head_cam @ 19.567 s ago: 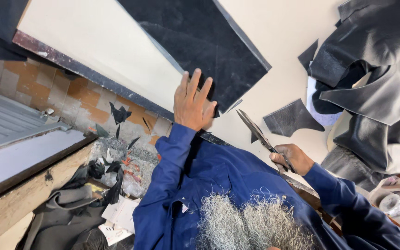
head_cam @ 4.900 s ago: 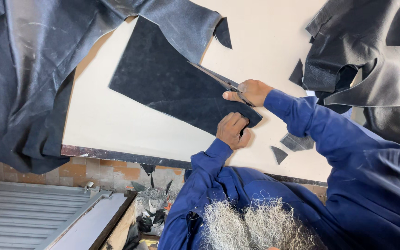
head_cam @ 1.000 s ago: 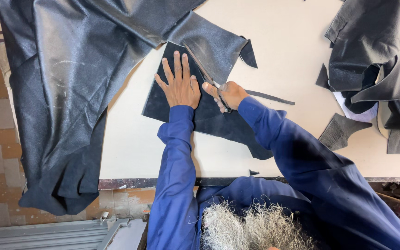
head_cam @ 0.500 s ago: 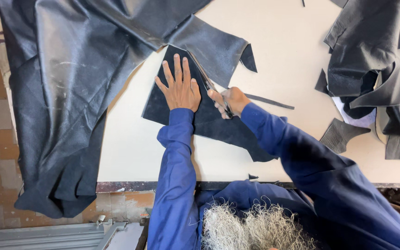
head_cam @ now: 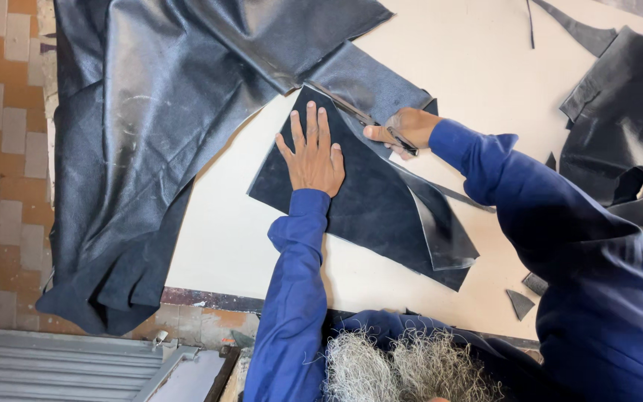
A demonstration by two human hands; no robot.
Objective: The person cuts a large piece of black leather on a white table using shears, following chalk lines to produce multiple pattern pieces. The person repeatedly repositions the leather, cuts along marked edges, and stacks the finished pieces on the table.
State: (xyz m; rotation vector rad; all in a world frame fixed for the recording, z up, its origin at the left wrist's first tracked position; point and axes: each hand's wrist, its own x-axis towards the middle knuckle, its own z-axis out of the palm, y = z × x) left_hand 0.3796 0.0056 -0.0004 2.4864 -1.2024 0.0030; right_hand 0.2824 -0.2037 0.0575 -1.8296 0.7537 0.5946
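Both hands meet on dark leather piece (head_cam: 366,208): left hand (head_cam: 312,152) flat, right hand (head_cam: 405,128) cutting.

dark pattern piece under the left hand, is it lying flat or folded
Flat: the dark pattern piece lies spread on the table, the left hand pressing it, fingers splayed.

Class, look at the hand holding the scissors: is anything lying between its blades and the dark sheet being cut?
Nothing visible does. The right hand already has the scissors at the dark leather sheet, while the left hand presses flat on the dark pattern piece.
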